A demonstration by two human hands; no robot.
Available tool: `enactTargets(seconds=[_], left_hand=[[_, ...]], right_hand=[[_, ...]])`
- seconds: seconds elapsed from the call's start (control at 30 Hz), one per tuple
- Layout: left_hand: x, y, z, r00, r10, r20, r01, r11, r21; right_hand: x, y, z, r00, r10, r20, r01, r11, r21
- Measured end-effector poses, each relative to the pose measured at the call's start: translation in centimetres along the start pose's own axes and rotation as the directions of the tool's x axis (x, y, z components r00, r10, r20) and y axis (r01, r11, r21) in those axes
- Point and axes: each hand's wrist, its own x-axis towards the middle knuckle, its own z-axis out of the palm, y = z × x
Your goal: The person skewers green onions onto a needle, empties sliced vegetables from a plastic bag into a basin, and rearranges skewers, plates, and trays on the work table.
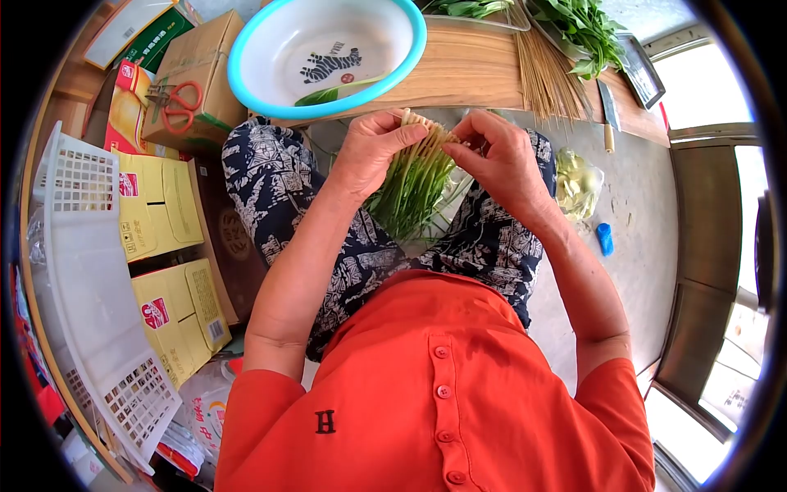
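Between the knees hangs a row of green leafy stalks (412, 184), their pale ends lined up at the top. My left hand (369, 152) is closed around the left end of that row, thumb pressed on the pale ends. At the right end, the fingers of my right hand (494, 156) pinch together at the stalks; whether they hold a stalk or a thin skewer there is too small to tell. Just beyond my hands is a white basin (279, 49) with a blue rim, holding one green leaf (318, 97).
Thin wooden skewers (545, 74) jut over the edge of the wooden table (475, 61), beside a knife (608, 107) and leafy greens (586, 29). Red scissors (180, 108) lie on a cardboard box (193, 57) at left. A plastic bag (578, 184) and blue object (605, 239) are on the floor.
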Motion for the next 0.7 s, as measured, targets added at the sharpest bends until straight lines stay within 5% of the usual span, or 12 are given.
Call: enactTargets(seconds=[0.47,0.53,0.7], left_hand=[[0.2,-0.1,-0.7,0.999,-0.027,-0.029,0.026,0.999,-0.047],[0.4,0.7,-1.2,0.997,0.071,-0.041,-0.072,0.997,-0.034],[0.5,2.8,-2.3,0.997,0.017,-0.077,-0.012,0.999,0.053]], right_hand=[[-0.4,0.2,-0.4,1.0,-0.002,0.01,0.002,1.0,-0.007],[-1.0,0.0,-1.0,1.0,0.017,0.007,-0.017,1.0,0.013],[-2.6,-0.3,-3.3,0.998,-0.021,0.057,0.031,0.982,-0.184]])
